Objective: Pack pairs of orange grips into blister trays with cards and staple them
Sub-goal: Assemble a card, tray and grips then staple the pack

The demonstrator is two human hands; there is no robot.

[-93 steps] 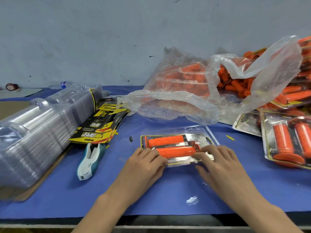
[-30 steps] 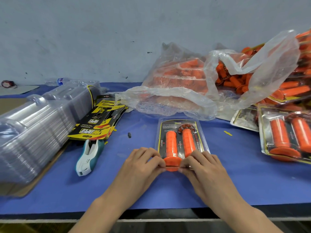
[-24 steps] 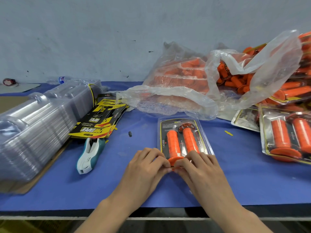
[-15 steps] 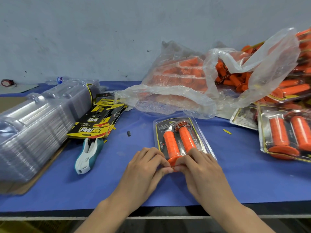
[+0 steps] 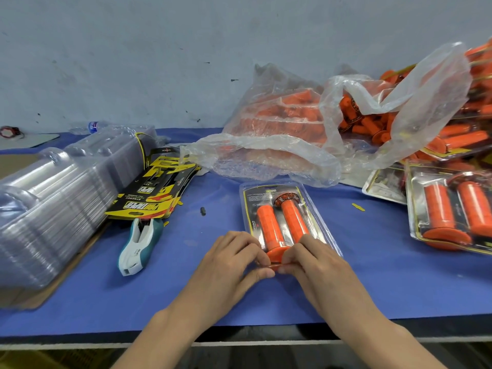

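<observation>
A clear blister tray (image 5: 269, 193) lies lengthwise on the blue table (image 5: 372, 283), with a yellow-and-black card and two orange grips (image 5: 269, 225) inside. My left hand (image 5: 231, 259) and my right hand (image 5: 316, 262) pinch its near end from either side, fingertips meeting over the flared grip end. A white-and-teal stapler (image 5: 138, 241) lies to the left, apart from both hands. Loose cards (image 5: 157, 193) are stacked behind it.
A tall stack of empty clear trays (image 5: 53, 198) fills the left side. Clear plastic bags of loose orange grips (image 5: 287, 123) sit at the back. Finished packs (image 5: 452, 209) pile up at the right. The table's front edge runs just below my wrists.
The pack has been turned from crosswise to lengthwise since the oldest frame. Over the last second both hands stay pinched on its near end, and the pack has tilted slightly to the left.
</observation>
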